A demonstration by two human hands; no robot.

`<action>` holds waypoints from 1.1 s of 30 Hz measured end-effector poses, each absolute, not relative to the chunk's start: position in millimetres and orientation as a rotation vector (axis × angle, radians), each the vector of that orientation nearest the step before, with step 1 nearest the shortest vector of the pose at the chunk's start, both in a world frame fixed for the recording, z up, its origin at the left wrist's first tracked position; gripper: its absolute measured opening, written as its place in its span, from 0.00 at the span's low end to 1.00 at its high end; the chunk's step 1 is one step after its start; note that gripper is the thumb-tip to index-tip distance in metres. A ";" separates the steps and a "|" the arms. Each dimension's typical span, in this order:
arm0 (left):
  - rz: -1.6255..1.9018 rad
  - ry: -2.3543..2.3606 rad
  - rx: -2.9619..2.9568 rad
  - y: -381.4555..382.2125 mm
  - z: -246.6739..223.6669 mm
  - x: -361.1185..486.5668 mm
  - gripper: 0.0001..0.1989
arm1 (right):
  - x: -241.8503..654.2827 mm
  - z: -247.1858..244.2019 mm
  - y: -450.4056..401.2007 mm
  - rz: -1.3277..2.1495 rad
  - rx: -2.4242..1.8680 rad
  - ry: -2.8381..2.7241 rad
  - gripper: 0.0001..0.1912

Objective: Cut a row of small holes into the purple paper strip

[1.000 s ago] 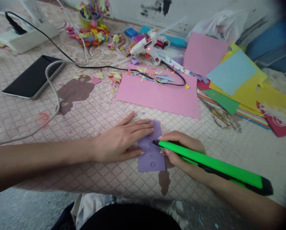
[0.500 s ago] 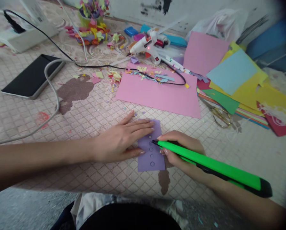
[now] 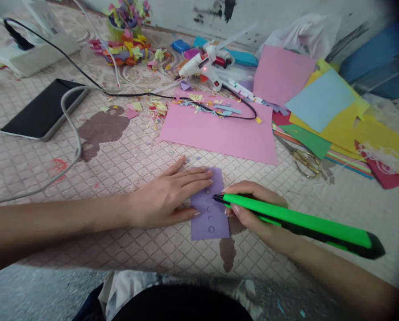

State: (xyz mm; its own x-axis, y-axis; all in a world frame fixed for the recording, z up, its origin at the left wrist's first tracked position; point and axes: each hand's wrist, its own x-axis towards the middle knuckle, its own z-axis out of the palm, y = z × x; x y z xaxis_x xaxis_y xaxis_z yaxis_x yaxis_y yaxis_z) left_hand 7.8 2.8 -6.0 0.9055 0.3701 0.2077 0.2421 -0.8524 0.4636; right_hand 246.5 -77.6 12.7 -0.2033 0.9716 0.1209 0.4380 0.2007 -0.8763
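A strip of purple paper lies on the quilted tablecloth, with a column of several small circles marked on it. My left hand rests flat across its left and upper part, fingers stretched out and thumb apart. Between the thumb and fingers of my right hand is a green-and-black utility knife, held like a pen. Its dark tip is at the paper, beside one of the upper circles; whether it touches cannot be made out. The knife's body slants back over my right wrist.
A pink sheet with paper scraps lies ahead, a white glue gun behind it. Scissors and stacked coloured paper are at right. A phone, cables and a power strip are at left.
The rear end of the utility knife has swung slightly up and right, its tip staying near the same circle. My left hand keeps its place on the paper.
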 end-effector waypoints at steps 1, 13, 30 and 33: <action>0.401 0.443 2.632 2.8 -5.9 7.6 0.29 | 247.2 12.8 -77.8 0.951 -1.336 -1.740 0.12; 0.626 0.598 2.472 10.6 -0.3 8.9 0.19 | 251.5 10.5 -74.6 1.092 -1.327 -1.603 0.10; 0.391 0.976 2.454 28.2 16.3 34.7 0.12 | 258.4 5.5 -61.9 1.395 -1.255 -1.498 0.09; 0.405 0.992 2.382 27.6 17.8 31.7 0.09 | 257.7 5.8 -63.8 1.352 -1.232 -1.498 0.09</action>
